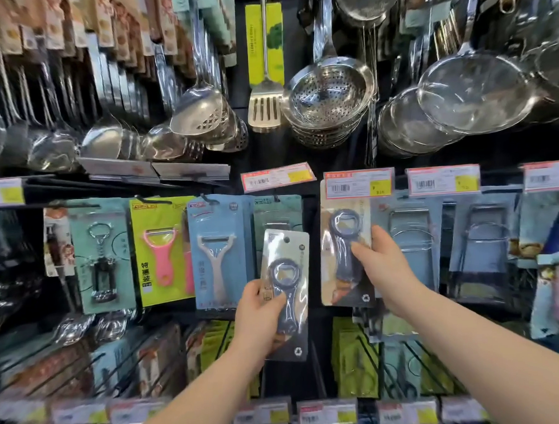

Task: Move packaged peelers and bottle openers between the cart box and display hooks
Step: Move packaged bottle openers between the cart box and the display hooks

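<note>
Display wall (269, 154), dark-backed, fitted with hooks and price tags: hung across the far upper rows with steel ladles, skimmers and mesh strainers (471, 97), and across the middle row with carded goods. Middle row, left to right: a corkscrew on a teal card (102, 256), a pink peeler on a yellow-green card (159, 249), a white peeler on a blue card (217, 251), then wire racks on blue cards (410, 241) at right. Left hand (260, 312): closed around the lower part of a packaged grey bottle opener (286, 291), held free of the hooks, tilted slightly, in front of the white peeler's right edge. Right hand (383, 265): grip closed on the right edge of a second packaged bottle opener (345, 250), thumb across its front, the card hanging upright beneath a price tag (358, 182). Cart box is outside the view.
</note>
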Available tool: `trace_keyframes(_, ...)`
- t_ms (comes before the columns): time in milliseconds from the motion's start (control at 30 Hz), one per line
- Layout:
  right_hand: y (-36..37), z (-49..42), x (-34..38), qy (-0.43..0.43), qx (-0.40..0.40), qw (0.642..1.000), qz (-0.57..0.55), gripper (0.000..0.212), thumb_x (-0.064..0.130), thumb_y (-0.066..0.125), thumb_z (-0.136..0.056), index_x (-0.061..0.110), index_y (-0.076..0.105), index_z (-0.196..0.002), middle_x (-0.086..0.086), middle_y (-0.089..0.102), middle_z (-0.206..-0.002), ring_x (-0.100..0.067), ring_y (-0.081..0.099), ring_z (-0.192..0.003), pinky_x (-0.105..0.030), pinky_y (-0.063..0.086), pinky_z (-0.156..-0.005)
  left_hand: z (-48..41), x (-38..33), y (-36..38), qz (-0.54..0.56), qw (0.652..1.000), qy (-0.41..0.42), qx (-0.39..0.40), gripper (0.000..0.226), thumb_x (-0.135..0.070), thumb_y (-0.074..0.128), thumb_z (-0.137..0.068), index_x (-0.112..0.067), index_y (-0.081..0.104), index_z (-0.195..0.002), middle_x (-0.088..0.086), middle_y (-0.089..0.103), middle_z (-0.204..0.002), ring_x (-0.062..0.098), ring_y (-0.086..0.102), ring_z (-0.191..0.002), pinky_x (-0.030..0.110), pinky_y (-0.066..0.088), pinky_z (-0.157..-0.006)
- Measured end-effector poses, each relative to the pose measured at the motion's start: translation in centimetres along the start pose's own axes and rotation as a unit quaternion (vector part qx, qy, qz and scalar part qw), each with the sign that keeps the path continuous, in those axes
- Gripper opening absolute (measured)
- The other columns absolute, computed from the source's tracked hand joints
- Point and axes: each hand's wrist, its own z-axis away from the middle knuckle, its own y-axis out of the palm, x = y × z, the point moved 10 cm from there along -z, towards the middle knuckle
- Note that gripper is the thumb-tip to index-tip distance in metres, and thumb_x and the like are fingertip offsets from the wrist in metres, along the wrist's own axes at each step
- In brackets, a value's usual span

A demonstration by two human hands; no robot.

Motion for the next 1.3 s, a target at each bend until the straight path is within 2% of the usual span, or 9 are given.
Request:
trace_keyframes(100, 0.6, 0.5, -0.6, -0.009, 0.029, 1.0, 0.005, 0.033, 0.01, 0.049, -0.094, 0.034, 0.052, -0.116, 0.016, 0.066, -0.101, 0.002, 0.064, -0.086, -0.01, 0.048, -0.06, 0.0, -0.1, 0.1, 0.001, 1.0, 0.004, -0.007, 0.021, -0.008, 0.061, -0.085, -0.022, 0.054, -0.099, 0.007, 0.07, -0.094, 0.023, 0.07, -0.072, 0.031, 0.058, -0.055)
trace_keyframes(200, 1.0, 0.4, -0.1, -0.018, 0.039, 0.999, -0.009, 0.036, 0.009, 0.048, -0.094, 0.042, 0.053, -0.107, 0.019, 0.069, -0.097, 0.002, 0.067, -0.082, -0.01, 0.049, -0.059, 0.0, 0.0, 0.1, 0.002, 1.0, -0.007, -0.016, 0.025, -0.01, 0.061, -0.086, -0.021, 0.052, -0.106, 0.008, 0.068, -0.098, 0.025, 0.068, -0.074, 0.036, 0.057, -0.059)
trace_keyframes(433, 0.2, 0.0, -0.4, -0.004, 0.033, 0.999, -0.017, 0.047, 0.008, 0.046, -0.095, 0.026, 0.042, -0.137, 0.002, 0.065, -0.118, -0.009, 0.066, -0.096, -0.019, 0.052, -0.07, 0.0, -0.1, 0.2, 0.006, 1.0, -0.008, -0.027, 0.022, -0.011, 0.06, -0.087, -0.027, 0.051, -0.1, 0.01, 0.067, -0.098, 0.025, 0.065, -0.077, 0.032, 0.057, -0.056)
trace_keyframes(533, -0.1, 0.6, -1.3, -0.006, 0.034, 0.999, -0.011, 0.047, 0.01, 0.048, -0.094, 0.029, 0.043, -0.137, 0.002, 0.066, -0.117, -0.01, 0.067, -0.094, -0.02, 0.055, -0.067, 0.0, -0.2, 0.2, -0.001, 1.0, 0.0, -0.029, 0.02, -0.011, 0.06, -0.087, -0.028, 0.051, -0.094, 0.013, 0.067, -0.098, 0.025, 0.064, -0.076, 0.034, 0.055, -0.06)
trace_keyframes(600, -0.3, 0.8, -1.5, -0.008, 0.028, 1.0, -0.007, 0.045, 0.01, 0.048, -0.094, 0.03, 0.045, -0.134, -0.002, 0.068, -0.112, -0.017, 0.067, -0.096, -0.03, 0.058, -0.073, 0.0, -0.1, 0.1, 0.001, 0.999, 0.001, -0.033, 0.02, -0.01, 0.06, -0.086, -0.027, 0.052, -0.092, 0.015, 0.067, -0.098, 0.027, 0.064, -0.076, 0.035, 0.055, -0.062)
trace_keyframes(700, -0.9, 0.4, -1.3, -0.015, 0.007, 0.999, -0.035, 0.041, 0.007, 0.047, -0.094, 0.03, 0.051, -0.128, 0.002, 0.068, -0.11, -0.01, 0.069, -0.09, -0.025, 0.056, -0.067, -0.1, -0.3, 0.1, 0.003, 0.999, 0.003, -0.031, 0.02, -0.01, 0.059, -0.087, -0.027, 0.052, -0.094, 0.011, 0.067, -0.097, 0.025, 0.064, -0.076, 0.03, 0.055, -0.055)
trace_keyframes(967, -1.2, -2.1, -1.8, 0.026, 0.001, 1.0, 0.018, 0.045, 0.008, 0.046, -0.093, 0.028, 0.045, -0.133, -0.005, 0.066, -0.111, -0.026, 0.065, -0.096, -0.046, 0.053, -0.086, -0.5, -1.0, 0.7, 0.012, 1.0, 0.005, -0.018, 0.02, -0.007, 0.058, -0.087, -0.025, 0.052, -0.093, 0.013, 0.066, -0.1, 0.024, 0.065, -0.076, 0.024, 0.055, -0.046)
trace_keyframes(1233, -0.2, -5.6, -3.1, 0.056, -0.04, 0.996, 0.058, 0.048, 0.009, 0.043, -0.092, 0.032, 0.043, -0.134, 0.008, 0.06, -0.1, -0.008, 0.054, -0.076, -0.021, 0.043, -0.062, -0.7, -1.6, 1.2, 0.002, 1.0, 0.022, -0.016, 0.017, -0.008, 0.059, -0.085, -0.023, 0.055, -0.093, 0.012, 0.069, -0.094, 0.02, 0.067, -0.073, 0.026, 0.055, -0.051)
trace_keyframes(1300, 0.0, -5.9, -3.7, 0.068, -0.044, 0.994, 0.068, 0.05, 0.014, 0.045, -0.094, 0.034, 0.038, -0.139, 0.003, 0.061, -0.113, -0.015, 0.055, -0.086, -0.024, 0.042, -0.071, -0.6, -1.8, 1.2, 0.012, 1.0, 0.023, -0.013, 0.019, -0.007, 0.059, -0.085, -0.023, 0.055, -0.095, 0.009, 0.069, -0.093, 0.018, 0.068, -0.071, 0.024, 0.056, -0.05)
